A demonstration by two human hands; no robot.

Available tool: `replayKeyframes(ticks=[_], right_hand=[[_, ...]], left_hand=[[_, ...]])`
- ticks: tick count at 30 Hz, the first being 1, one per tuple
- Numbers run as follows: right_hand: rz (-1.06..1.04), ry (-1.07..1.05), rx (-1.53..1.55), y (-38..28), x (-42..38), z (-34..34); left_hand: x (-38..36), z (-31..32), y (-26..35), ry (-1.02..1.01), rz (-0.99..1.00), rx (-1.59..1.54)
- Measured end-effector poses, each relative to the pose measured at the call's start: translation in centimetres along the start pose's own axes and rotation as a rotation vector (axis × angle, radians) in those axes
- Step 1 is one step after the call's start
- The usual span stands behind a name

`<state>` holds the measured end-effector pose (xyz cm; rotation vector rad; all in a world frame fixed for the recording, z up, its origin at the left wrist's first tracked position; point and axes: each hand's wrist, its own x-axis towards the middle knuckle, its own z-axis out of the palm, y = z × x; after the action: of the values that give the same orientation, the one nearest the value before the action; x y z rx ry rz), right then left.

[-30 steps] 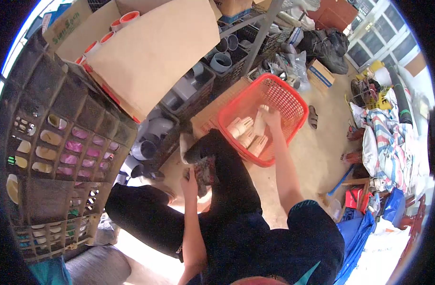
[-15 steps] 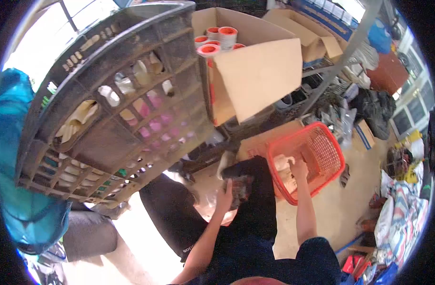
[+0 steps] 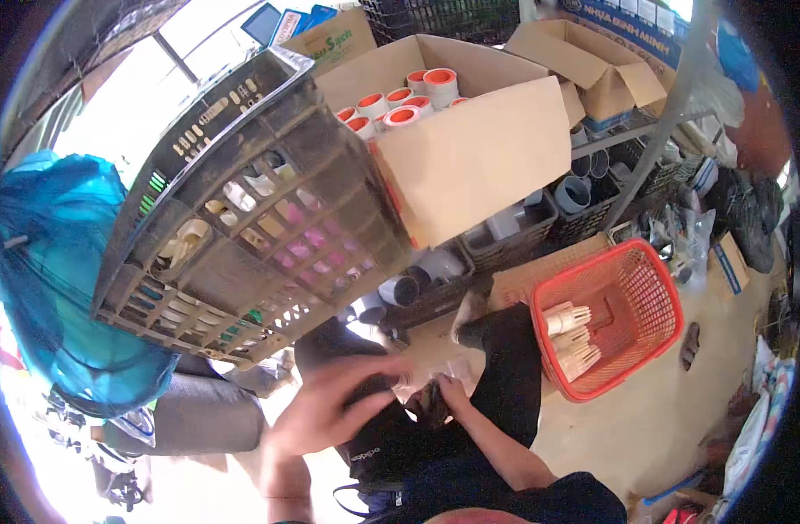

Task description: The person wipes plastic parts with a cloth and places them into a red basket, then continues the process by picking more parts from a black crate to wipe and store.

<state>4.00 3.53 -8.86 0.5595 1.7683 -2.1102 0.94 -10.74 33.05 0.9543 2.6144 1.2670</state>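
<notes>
A person's left hand [image 3: 332, 407], blurred and half open, looks empty above the lap. A dark bundle [image 3: 429, 405] sits rightward between the knees, nearer the right hand [image 3: 453, 397], whose fingers touch it; grip and long axis I cannot tell. Pale fittings [image 3: 574, 351] lie in a red basket [image 3: 611, 389] on the tan storeroom floor [image 3: 636, 428].
</notes>
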Motion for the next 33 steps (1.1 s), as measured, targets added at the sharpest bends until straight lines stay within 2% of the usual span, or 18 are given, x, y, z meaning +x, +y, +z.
replayKeyframes(ticks=[2,4,5,6,8,10,12,14,17,18,21,23,26,28,30,31,32,33], right_hand=[[0.181,0.002,0.156,-0.3,1.1,-0.4],[0.183,0.040,0.203,-3.2,0.7,-0.1],[0.143,0.057,0.256,-3.1,0.7,-0.1],[0.105,0.077,0.307,-3.0,0.4,-0.4],[0.112,0.083,0.334,-1.4,1.4,-0.3],[0.110,0.185,0.284,-0.7,1.8,-0.2],[0.135,0.165,0.280,-1.0,1.5,-0.5],[0.144,0.150,0.274,-1.6,1.7,-0.6],[-0.019,0.190,0.197,1.4,3.5,-0.4],[0.008,0.214,0.214,-1.0,1.5,-0.5],[0.027,0.213,0.270,-3.1,-0.3,-0.9],[0.118,0.096,0.369,-2.5,0.4,-1.3],[0.061,0.152,0.271,-1.5,1.5,-0.9],[0.013,0.243,0.285,-0.4,2.3,-0.3],[0.006,0.173,0.266,-2.3,0.9,-0.7],[0.009,0.174,0.264,-3.1,0.0,-0.9],[0.124,0.140,0.374,-6.1,-2.0,-1.2],[0.236,0.107,0.485,-8.1,-3.0,-1.4]], left_hand=[[-0.2,-5.8,3.9,0.191,0.174,-0.115],[0.1,-11.0,7.1,0.508,0.380,-0.114],[0.9,-13.3,9.2,0.630,0.372,-0.195],[2.0,-16.7,9.7,0.870,0.364,0.143],[8.7,-17.1,12.6,1.001,0.307,0.555],[13.6,-20.4,11.3,0.525,0.225,0.553],[17.5,-21.8,8.4,0.067,-0.134,0.809],[19.7,-24.2,0.0,-0.156,-0.365,0.938],[17.9,-25.8,-4.6,-0.139,-0.606,0.715],[17.0,-25.8,-4.7,-0.093,-0.630,0.618],[15.8,-24.8,-3.1,0.030,-0.638,0.375],[15.4,-24.0,-2.7,0.083,-0.635,0.257],[15.4,-23.4,-2.2,0.144,-0.613,0.144],[16.1,-23.3,-1.6,0.147,-0.580,0.187],[17.7,-23.5,-0.1,0.012,-0.456,0.642],[18.0,-23.6,0.5,-0.128,-0.312,1.085],[17.4,-23.8,0.9,-0.127,-0.314,1.081],[16.8,-24.1,1.5,0.058,-0.142,0.951]])
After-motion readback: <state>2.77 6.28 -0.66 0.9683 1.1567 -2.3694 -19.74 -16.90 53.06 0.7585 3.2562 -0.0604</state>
